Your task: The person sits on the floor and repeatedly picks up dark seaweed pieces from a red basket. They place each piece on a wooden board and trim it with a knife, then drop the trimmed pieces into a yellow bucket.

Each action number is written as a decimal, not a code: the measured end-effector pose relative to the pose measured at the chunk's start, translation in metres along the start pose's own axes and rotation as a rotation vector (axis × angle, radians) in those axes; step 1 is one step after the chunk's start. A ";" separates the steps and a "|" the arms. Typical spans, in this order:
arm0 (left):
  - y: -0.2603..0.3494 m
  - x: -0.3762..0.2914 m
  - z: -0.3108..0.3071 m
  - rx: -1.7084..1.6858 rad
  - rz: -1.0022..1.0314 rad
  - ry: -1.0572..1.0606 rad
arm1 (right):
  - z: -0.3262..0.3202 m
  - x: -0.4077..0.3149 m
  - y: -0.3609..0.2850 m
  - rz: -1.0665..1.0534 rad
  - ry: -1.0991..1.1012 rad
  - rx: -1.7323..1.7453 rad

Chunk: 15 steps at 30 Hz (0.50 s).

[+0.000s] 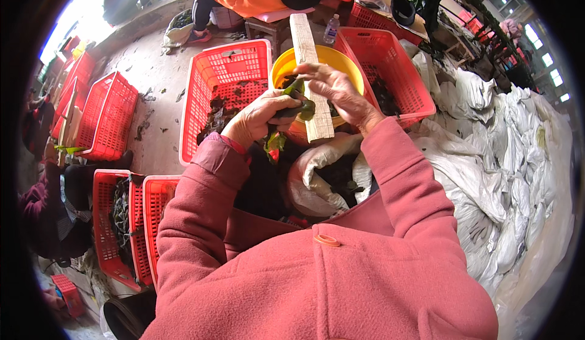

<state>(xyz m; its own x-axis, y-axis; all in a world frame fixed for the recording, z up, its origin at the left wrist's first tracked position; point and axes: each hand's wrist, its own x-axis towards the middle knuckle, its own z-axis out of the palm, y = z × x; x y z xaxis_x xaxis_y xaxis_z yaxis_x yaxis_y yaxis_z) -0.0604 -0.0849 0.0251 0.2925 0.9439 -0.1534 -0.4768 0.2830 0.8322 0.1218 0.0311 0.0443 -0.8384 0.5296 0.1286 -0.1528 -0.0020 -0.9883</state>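
A bundle of dark green kelp (305,108), apparently folded, is in my left hand (263,114), with loose ends hanging below the fingers. My right hand (336,91) lies over a wooden board (305,43), fingers spread; its fingertips are near the top of the kelp, and whether they touch it is unclear. The board spans a yellow bucket (352,66) with dark pieces inside. Below the board stands a white woven sack (311,166), its mouth rolled back and dark leafy material within. Left of the bucket, a red plastic crate (194,98) holds dark kelp pieces.
Another red crate (418,88) stands right of the bucket, beside a plastic bottle (332,28). White sacks (493,166) are heaped at the right. More red crates (107,116) stand at the left near a co-worker in dark clothes. A person in orange sits ahead.
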 end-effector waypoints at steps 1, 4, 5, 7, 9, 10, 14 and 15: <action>0.002 0.002 0.003 0.031 -0.028 0.014 | 0.002 -0.002 0.001 0.026 -0.088 0.045; 0.009 0.006 0.009 0.238 -0.033 0.064 | 0.004 -0.007 0.007 0.120 -0.114 0.134; 0.012 0.006 0.009 0.289 -0.038 0.056 | 0.000 -0.008 0.008 0.149 -0.038 0.067; 0.016 0.007 0.009 0.295 -0.075 0.113 | -0.012 -0.011 0.008 0.158 0.055 -0.024; 0.017 0.009 0.007 0.311 -0.059 0.132 | -0.023 -0.016 0.008 0.208 0.177 0.070; 0.016 0.011 0.007 0.269 -0.047 0.115 | -0.027 -0.019 0.009 0.164 0.126 0.118; 0.012 0.022 0.007 0.230 0.001 0.044 | -0.037 -0.032 0.015 0.196 0.170 0.145; 0.010 0.025 0.007 0.200 0.003 0.025 | -0.038 -0.034 0.018 0.194 0.196 0.139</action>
<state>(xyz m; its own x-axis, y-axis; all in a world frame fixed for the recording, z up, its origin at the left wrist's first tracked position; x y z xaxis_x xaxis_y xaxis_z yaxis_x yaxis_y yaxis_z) -0.0517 -0.0598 0.0335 0.2692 0.9494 -0.1620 -0.3026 0.2431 0.9216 0.1680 0.0453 0.0190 -0.7439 0.6618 -0.0935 -0.0809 -0.2281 -0.9703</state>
